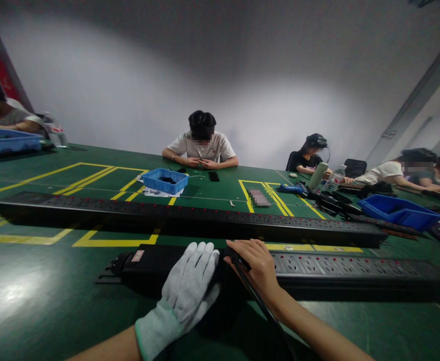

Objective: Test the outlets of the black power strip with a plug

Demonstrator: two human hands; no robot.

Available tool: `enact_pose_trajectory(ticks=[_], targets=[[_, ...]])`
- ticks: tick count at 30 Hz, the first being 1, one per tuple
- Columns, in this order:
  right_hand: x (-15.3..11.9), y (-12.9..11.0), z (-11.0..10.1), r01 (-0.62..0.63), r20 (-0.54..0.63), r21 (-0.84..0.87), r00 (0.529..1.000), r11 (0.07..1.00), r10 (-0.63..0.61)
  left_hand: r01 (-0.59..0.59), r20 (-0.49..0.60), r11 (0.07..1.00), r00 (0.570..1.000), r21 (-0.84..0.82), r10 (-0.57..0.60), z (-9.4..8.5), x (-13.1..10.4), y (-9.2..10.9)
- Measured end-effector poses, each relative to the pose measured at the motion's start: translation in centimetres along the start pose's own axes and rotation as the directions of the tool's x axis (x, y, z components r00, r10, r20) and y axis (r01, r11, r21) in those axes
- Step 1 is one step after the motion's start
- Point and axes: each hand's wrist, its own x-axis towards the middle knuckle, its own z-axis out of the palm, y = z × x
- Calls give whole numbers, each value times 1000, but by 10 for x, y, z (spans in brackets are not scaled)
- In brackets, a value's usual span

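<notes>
A long black power strip [317, 265] with rows of sockets and small red dots lies across the table in front of me. My left hand [190, 281], in a grey-white glove, rests over its plain left section, fingers stretched out side by side. Close beside it, my bare right hand [255, 265] curls around a black cable-like piece [257, 298] that runs down toward the bottom edge. What lies between the two hands is dark and partly hidden. At the strip's left end is a black fitting [120, 263], with a small pale label [138, 256] nearby.
A second black power strip [190, 215] lies behind the first. Beyond it are a small blue basket [166, 181] and a blurred flat item [259, 197]. A blue bin [400, 210] stands at right, a blue crate [9, 144] far left. Several people sit around the green table.
</notes>
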Motion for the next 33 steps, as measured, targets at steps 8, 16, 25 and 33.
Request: enact_pose_trajectory(ticks=[8, 16, 25, 33], targets=[[-3, -10, -2, 73, -23, -67, 997, 995, -75, 25, 44, 999, 999, 47, -27, 6, -5, 2], [-23, -9, 0, 110, 26, -179, 994, 978, -107, 11, 64, 999, 998, 35, -14, 7, -5, 1], [-35, -6, 15, 68, 55, -182, 997, 981, -59, -43, 79, 999, 996, -22, 45, 7, -2, 3], [-37, -4, 15, 83, 73, -172, 995, 982, -72, -36, 75, 999, 997, 30, 34, 7, -4, 4]])
